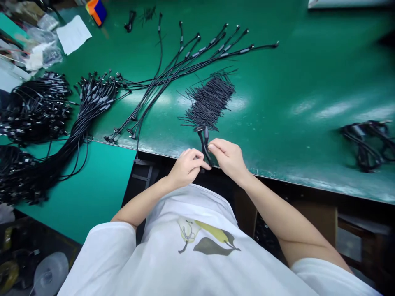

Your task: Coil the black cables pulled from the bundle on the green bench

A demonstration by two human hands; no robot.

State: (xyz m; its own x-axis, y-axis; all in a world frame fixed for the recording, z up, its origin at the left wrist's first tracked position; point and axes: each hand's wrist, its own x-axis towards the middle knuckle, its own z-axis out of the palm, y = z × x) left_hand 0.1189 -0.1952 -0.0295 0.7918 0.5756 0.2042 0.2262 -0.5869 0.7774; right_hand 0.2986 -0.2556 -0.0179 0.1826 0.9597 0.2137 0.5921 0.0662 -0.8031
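At the tabletop (296, 94) edge, L hand (189, 167) and R hand (228, 159) each have grip pinching the folded black cable (205, 144).

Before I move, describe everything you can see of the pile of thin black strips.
The pile of thin black strips is a loose, elongated heap lying flat on the green tabletop, just beyond the two hands. The strips look like short plastic or coated-wire ties, mostly slanting roughly crosswise, with stray ends sticking out around the edges. None look bent sharply. Neither hand touches it. The held black cable reaches its near edge; whether they touch, I can't tell.
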